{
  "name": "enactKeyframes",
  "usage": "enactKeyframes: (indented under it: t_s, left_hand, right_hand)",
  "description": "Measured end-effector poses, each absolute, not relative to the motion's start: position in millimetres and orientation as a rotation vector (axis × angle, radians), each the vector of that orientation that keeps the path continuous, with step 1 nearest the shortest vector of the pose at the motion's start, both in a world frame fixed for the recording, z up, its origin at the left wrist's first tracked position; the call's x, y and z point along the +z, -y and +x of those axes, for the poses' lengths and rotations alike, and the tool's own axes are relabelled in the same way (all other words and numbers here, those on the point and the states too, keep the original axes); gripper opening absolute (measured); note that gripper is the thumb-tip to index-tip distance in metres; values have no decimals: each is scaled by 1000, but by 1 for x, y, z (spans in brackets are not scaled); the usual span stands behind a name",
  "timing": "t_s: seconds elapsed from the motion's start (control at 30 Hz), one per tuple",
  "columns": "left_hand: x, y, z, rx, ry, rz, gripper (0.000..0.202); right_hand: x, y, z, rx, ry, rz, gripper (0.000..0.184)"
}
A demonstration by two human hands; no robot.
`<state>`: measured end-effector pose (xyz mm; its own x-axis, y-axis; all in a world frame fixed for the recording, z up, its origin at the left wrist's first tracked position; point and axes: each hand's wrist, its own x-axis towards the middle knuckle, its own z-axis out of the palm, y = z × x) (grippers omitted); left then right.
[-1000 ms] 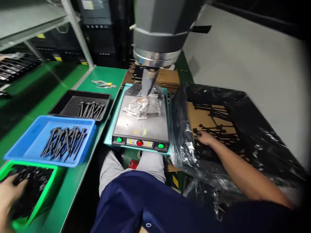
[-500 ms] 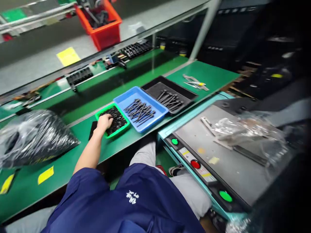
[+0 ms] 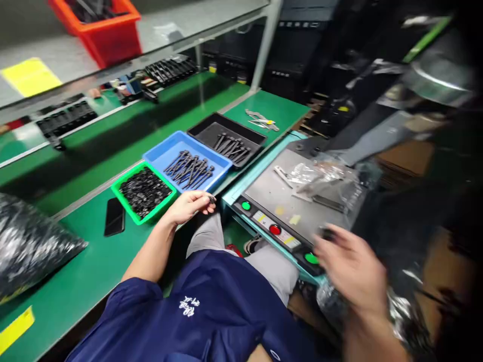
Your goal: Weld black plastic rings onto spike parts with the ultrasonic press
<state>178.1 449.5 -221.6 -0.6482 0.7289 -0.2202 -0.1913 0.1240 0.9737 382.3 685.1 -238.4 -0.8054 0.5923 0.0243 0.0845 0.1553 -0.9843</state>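
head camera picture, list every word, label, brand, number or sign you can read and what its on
No text is readable.
Navy-blue cloth shirt: white lettering, too blurred.
White rectangular strip around the round red button: markings too small.
Yellow rectangular paper on the grey shelf: nothing legible.

My navy short-sleeved shirt [image 3: 215, 284]: white lettering [image 3: 188, 306] left, pale ring-shaped button [image 3: 275, 356] right; light grey trousers [image 3: 273, 269].

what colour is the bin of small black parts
Bright green rectangular bin, best in the head view.
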Motion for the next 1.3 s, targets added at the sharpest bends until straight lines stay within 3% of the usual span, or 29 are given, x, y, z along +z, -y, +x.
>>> enactKeyframes:
  t_s: [0.2,0.43,0.67,0.87,1.07,1.3]
  left_hand:
    - [-231,-527,219,1423,-1445,792,31]
    - [-249,-544,241,1744,-1642,687,31]
    - [-250,-547,240,1658,-1626,809,32]
    - [-252,-546,230,1724,-1694,894,31]
    - [-255,-549,231,1668,-1774,1223,26]
    - [-257,-553,236,1545,-1851,1570,29]
  right_hand:
    - [-250,-643,356,2056,1669,-500,42]
    - [-270,-636,345,1833,1505,-627,41]
    - [-266,-647,356,1885,1654,-579,42]
    - [-261,-664,373,1706,1982,-498,41]
    - [-269,-665,370,2026,1731,-564,32]
    - [-272,-663,370,2071,1544,-621,30]
